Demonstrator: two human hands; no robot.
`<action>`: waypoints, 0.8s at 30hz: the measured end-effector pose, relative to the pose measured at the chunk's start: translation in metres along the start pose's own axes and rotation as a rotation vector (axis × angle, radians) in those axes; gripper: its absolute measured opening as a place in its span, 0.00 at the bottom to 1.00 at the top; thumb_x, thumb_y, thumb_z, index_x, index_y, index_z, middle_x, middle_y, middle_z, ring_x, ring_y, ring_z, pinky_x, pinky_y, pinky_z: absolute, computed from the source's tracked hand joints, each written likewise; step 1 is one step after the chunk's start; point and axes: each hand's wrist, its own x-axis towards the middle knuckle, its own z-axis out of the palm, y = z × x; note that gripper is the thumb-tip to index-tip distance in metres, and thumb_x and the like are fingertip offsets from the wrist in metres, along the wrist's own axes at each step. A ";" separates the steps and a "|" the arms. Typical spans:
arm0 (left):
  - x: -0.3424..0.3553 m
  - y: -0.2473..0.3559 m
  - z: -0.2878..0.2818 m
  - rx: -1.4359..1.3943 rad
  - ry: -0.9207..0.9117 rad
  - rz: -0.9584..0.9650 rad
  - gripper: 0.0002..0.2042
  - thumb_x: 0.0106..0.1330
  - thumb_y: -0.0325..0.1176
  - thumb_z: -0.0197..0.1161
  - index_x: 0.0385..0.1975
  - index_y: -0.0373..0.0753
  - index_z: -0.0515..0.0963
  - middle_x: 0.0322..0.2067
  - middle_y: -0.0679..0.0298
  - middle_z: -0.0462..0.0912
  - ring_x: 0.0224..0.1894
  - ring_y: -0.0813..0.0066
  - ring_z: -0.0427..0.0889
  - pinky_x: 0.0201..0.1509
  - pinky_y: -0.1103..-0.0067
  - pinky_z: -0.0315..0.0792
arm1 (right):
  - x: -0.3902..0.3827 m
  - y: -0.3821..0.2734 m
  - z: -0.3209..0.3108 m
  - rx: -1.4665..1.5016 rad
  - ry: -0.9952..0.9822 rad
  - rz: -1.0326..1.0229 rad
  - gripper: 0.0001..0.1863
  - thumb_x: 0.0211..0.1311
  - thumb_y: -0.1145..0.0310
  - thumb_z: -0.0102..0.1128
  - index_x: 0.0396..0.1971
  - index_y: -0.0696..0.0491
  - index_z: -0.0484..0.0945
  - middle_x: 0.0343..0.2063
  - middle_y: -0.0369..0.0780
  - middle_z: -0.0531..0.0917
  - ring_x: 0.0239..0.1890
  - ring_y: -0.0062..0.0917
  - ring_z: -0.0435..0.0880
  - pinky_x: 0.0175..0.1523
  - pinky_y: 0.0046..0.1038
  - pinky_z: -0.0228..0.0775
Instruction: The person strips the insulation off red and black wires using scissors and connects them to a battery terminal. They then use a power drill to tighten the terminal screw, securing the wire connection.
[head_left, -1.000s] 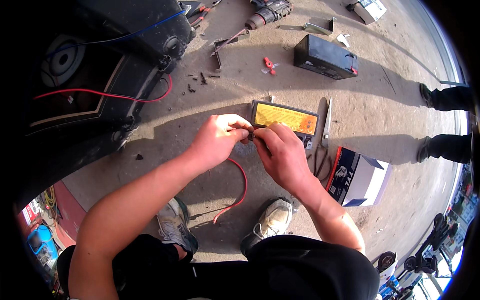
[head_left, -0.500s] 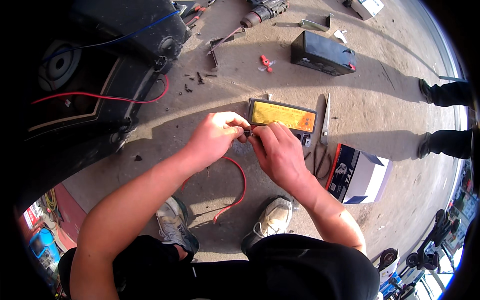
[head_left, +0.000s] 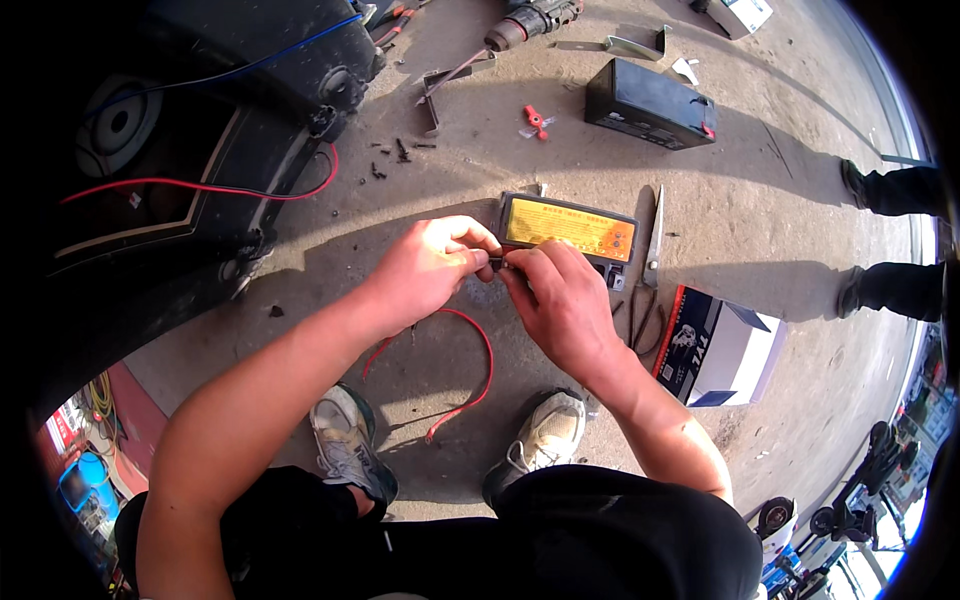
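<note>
My left hand (head_left: 432, 262) pinches a small dark piece (head_left: 497, 262) between thumb and fingertips. From the other side my right hand (head_left: 562, 305) closes its thumb and fingers on the same piece. It is too small and too covered to name. Just beyond the fingers lies a dark battery (head_left: 570, 230) with a yellow label facing up; my right fingers hide part of its near side. A loose red wire (head_left: 490, 360) curls on the floor below my hands, between my shoes.
Scissors (head_left: 654, 245) and an open carton (head_left: 735, 355) lie to the right. Farther off are a black battery (head_left: 650, 105), a red small part (head_left: 536, 122), a power drill (head_left: 525, 25), brackets and scattered screws (head_left: 402, 150). A black vehicle body (head_left: 290, 120) fills the left; another person's legs (head_left: 900, 190) stand right.
Both hands stay together at almost the same spot, with the fingers shifting slightly around the small dark piece. Otherwise the whole view has moved only a little.
</note>
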 end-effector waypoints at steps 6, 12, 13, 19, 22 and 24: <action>0.000 0.002 0.000 0.020 0.005 -0.019 0.09 0.68 0.28 0.57 0.45 0.35 0.77 0.29 0.68 0.81 0.24 0.89 0.67 0.26 0.88 0.62 | 0.002 -0.001 -0.001 0.012 -0.008 0.002 0.08 0.56 0.73 0.64 0.35 0.55 0.77 0.28 0.42 0.77 0.33 0.36 0.79 0.38 0.35 0.73; 0.002 -0.001 -0.010 0.064 0.001 -0.041 0.08 0.69 0.29 0.56 0.44 0.36 0.78 0.29 0.69 0.81 0.24 0.89 0.66 0.26 0.88 0.62 | 0.002 -0.001 0.000 0.024 -0.001 0.000 0.09 0.55 0.74 0.66 0.35 0.56 0.77 0.28 0.42 0.77 0.33 0.37 0.78 0.38 0.35 0.72; 0.000 0.001 -0.012 0.048 -0.002 -0.052 0.09 0.69 0.29 0.56 0.44 0.36 0.78 0.30 0.69 0.81 0.24 0.89 0.67 0.26 0.88 0.62 | 0.002 -0.002 0.000 0.024 0.005 0.003 0.09 0.54 0.75 0.66 0.35 0.56 0.77 0.28 0.42 0.77 0.33 0.37 0.78 0.38 0.36 0.72; -0.005 0.007 -0.048 -0.006 0.005 -0.095 0.10 0.70 0.31 0.55 0.46 0.35 0.78 0.32 0.65 0.82 0.25 0.87 0.70 0.28 0.86 0.64 | 0.001 -0.001 -0.001 -0.007 0.015 -0.007 0.09 0.54 0.75 0.66 0.34 0.56 0.77 0.27 0.42 0.76 0.32 0.37 0.78 0.38 0.35 0.73; -0.004 -0.006 -0.067 0.179 0.118 -0.064 0.11 0.70 0.31 0.54 0.44 0.32 0.77 0.33 0.64 0.82 0.28 0.86 0.74 0.31 0.84 0.69 | 0.000 -0.001 -0.001 -0.015 0.012 -0.008 0.08 0.54 0.74 0.65 0.34 0.55 0.77 0.28 0.42 0.77 0.32 0.36 0.79 0.38 0.35 0.73; -0.007 -0.015 -0.073 0.442 0.141 -0.088 0.12 0.66 0.29 0.55 0.46 0.32 0.76 0.33 0.58 0.82 0.30 0.75 0.78 0.34 0.77 0.73 | 0.000 0.000 0.002 -0.001 0.016 -0.016 0.08 0.55 0.73 0.65 0.35 0.55 0.78 0.28 0.42 0.77 0.33 0.36 0.79 0.38 0.35 0.73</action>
